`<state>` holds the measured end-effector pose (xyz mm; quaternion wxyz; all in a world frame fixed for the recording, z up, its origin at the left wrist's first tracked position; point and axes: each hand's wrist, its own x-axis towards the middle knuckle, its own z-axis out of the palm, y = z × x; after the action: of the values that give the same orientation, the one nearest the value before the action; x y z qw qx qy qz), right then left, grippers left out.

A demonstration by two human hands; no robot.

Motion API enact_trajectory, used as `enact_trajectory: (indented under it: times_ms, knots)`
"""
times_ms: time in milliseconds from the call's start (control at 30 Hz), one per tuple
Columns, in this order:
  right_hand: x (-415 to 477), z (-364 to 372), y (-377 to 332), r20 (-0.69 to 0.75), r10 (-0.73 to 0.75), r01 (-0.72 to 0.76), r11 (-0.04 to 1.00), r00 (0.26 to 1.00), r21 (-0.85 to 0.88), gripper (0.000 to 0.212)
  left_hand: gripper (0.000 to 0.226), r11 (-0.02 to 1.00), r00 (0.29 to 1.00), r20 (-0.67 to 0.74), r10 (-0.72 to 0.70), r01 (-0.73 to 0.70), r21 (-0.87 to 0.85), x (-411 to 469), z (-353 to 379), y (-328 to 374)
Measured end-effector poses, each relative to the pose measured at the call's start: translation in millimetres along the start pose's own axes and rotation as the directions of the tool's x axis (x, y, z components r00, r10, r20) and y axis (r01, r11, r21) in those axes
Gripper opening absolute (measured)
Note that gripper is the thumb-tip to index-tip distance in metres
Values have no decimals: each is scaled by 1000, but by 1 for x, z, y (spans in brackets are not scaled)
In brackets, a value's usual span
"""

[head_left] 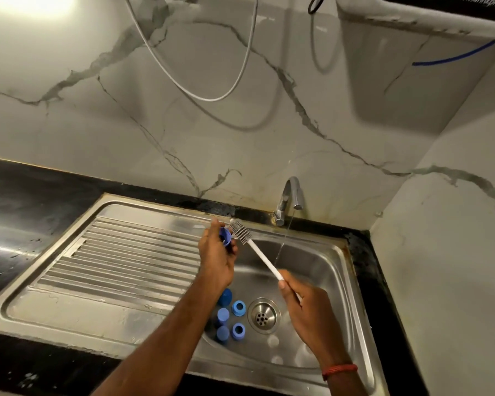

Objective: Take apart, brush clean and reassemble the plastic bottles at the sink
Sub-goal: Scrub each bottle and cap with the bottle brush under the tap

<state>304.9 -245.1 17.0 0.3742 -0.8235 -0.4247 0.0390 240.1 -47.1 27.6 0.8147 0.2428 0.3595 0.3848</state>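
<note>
My left hand (216, 255) pinches a small blue bottle cap (225, 235) above the left side of the sink basin (320, 267). My right hand (306, 312) grips the white handle of a bottle brush (262, 255). Its bristle head (240, 230) lies against the cap's open side. Several blue bottle parts (229, 317) stand on the basin floor left of the drain (263, 315); some show open mouths, others closed tops. Clear bottle bodies are only faintly visible near the basin's front.
The tap (289, 200) at the back runs a thin stream of water (283, 241) into the basin. A ribbed steel drainboard (120, 258) lies to the left, ringed by black countertop (26, 201). White and blue tubes hang on the marble wall.
</note>
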Motion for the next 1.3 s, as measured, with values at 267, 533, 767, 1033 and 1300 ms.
enact_trajectory:
  times_ms: [267,533,767,1033,1300]
  knots:
    - [2,-23,-7,111,-41,74,949,993,-307,35,32,971,992,81,99,-114,211,-1,1,-5]
    - [0,-24,-20,130,-19,71,911,991,-406,30,24,932,981,136,138,-176,318,6,4,-2]
    - [11,-32,-20,84,39,3,891,996,-454,32,21,870,959,230,163,-250,424,1,7,-1]
    - [6,-37,-18,157,13,30,962,988,-270,31,21,935,969,212,125,-187,301,-2,-7,1]
    - [-1,-35,-18,240,3,60,964,971,-258,33,28,896,924,335,186,-299,328,7,-16,5]
